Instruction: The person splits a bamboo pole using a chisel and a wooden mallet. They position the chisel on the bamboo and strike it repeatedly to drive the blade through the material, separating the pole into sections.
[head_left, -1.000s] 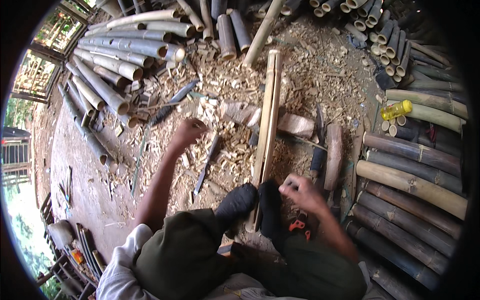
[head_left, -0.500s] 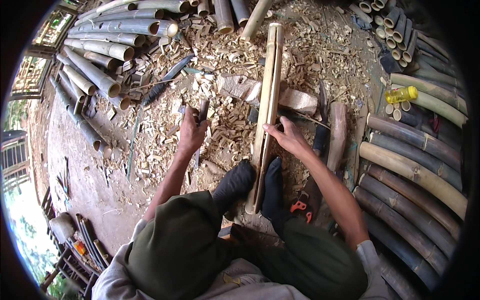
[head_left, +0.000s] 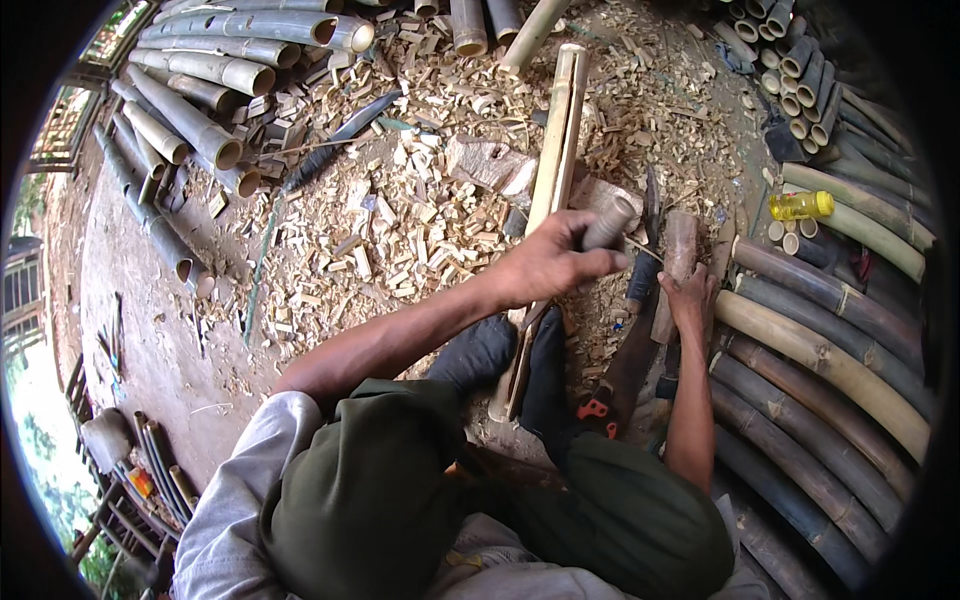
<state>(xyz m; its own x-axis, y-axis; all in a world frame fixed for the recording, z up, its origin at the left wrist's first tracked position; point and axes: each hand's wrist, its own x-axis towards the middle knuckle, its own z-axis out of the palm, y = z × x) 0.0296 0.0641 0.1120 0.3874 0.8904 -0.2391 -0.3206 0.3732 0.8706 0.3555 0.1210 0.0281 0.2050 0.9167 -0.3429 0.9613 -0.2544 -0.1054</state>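
A long split bamboo piece (head_left: 556, 135) lies lengthwise before me, a dark slit along it, its near end between my two dark-socked feet. My left hand (head_left: 548, 262) reaches across above it. Its fingers are closed round a tool with a round grey-brown handle (head_left: 608, 224), whose other end is hidden by the hand. Over to the right, my right hand (head_left: 688, 294) has its fingers round the side of a thick round piece of wood (head_left: 679, 248) lying on the ground.
Pale wood chips (head_left: 400, 215) cover the ground. A rough stone block (head_left: 490, 168) sits under the bamboo. A dark-sheathed blade (head_left: 345, 140) lies beyond, and a saw with a red handle (head_left: 592, 409) near my right foot. Bamboo poles (head_left: 820, 330) are stacked right, more poles (head_left: 215, 70) far left.
My left hand has swung right with the tool, from over the chips to above the bamboo. My right hand has left the bamboo and taken hold of the round piece of wood.
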